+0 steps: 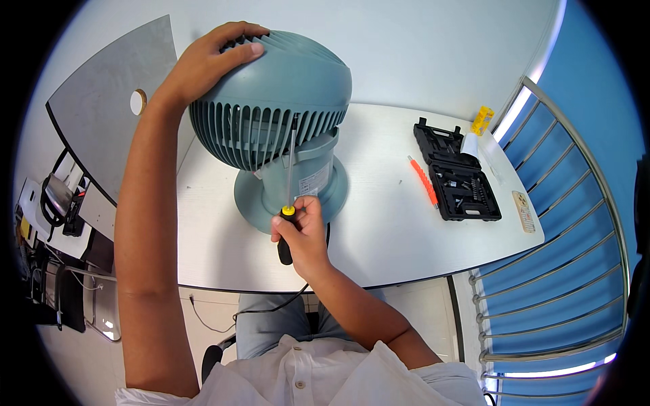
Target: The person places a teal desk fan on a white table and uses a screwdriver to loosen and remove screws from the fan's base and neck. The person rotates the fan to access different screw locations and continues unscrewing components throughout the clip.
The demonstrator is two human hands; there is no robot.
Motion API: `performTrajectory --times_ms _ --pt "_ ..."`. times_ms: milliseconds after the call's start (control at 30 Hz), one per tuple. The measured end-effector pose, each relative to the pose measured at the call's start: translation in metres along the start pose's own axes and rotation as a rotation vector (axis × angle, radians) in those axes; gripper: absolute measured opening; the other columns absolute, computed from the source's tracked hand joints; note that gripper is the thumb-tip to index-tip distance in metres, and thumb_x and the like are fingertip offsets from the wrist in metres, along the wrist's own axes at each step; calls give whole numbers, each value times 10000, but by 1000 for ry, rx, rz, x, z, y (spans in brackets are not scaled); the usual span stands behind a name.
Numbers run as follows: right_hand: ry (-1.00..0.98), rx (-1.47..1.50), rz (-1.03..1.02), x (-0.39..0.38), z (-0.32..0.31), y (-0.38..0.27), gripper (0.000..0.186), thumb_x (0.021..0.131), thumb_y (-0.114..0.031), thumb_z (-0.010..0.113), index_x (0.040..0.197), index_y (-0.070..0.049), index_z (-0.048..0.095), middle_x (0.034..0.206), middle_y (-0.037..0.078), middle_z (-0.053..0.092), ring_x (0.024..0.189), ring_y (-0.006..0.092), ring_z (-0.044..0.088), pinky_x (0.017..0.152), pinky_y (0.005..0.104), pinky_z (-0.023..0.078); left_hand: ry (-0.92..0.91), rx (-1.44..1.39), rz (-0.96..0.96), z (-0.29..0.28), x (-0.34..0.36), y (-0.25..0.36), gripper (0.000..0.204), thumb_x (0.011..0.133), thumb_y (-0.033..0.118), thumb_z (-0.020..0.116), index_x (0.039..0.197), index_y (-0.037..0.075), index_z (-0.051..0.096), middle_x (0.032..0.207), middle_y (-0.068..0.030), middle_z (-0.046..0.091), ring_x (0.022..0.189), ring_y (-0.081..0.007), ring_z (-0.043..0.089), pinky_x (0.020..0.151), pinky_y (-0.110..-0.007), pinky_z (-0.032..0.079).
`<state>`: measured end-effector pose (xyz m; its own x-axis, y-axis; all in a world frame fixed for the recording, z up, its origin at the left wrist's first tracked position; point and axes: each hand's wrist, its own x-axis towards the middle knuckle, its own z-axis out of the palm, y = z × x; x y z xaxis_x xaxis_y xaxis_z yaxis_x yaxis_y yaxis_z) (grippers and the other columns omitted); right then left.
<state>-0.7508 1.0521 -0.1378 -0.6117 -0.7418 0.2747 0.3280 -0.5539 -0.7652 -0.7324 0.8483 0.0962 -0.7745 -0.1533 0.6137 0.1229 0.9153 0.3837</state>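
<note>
- The blue-grey fan (284,115) stands on the white table (393,230), a bit left of the middle of the frame.
- The left hand (206,64) lies on top of the fan at the upper left — its fingers (237,51) are bent over the ribbed back, pressing on it.
- The right hand (302,233), low in the middle, is shut tight on a screwdriver (287,203) with a black and yellow handle — the thin metal tip goes up into the fan's grille.
- An open black tool case (457,172) lies at the right, with an orange tool (423,179) just beside it.
</note>
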Motion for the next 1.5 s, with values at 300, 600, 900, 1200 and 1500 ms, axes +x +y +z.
performTrajectory --times_ms 300,600,900,1200,1500 --pt "-37 61 71 -4 2 -5 317 858 -71 397 1156 -8 482 886 116 571 790 172 534 759 302 429 2 25 10 0 0 1 426 876 349 561 1225 107 595 1271 -76 560 1184 -213 497 1026 -333 353" --pt "-32 117 75 -2 -7 -2 266 883 -20 581 1113 -44 450 964 65 561 856 144 572 807 277 462 8 16 4 1 -1 1 432 869 356 568 1224 111 596 1270 -71 563 1179 -213 501 1025 -334 354" --pt "-71 34 112 1 -1 -9 267 882 -28 554 1044 -87 350 806 93 567 713 171 565 698 304 449 13 14 -16 1 -1 5 436 861 354 572 1228 119 595 1259 -72 568 1174 -216 505 1022 -338 360" --pt "-82 26 100 0 -3 -7 270 879 -25 559 1030 -99 347 803 89 563 705 165 557 689 300 441 10 29 -19 1 -1 7 448 854 369 571 1229 127 596 1254 -74 569 1162 -219 511 1013 -340 368" --pt "-72 74 126 -4 -4 -2 294 870 -18 594 1046 -78 367 829 81 553 695 145 572 664 266 453 11 17 -6 1 0 2 439 860 359 571 1222 113 599 1278 -80 555 1187 -230 497 1027 -346 356"
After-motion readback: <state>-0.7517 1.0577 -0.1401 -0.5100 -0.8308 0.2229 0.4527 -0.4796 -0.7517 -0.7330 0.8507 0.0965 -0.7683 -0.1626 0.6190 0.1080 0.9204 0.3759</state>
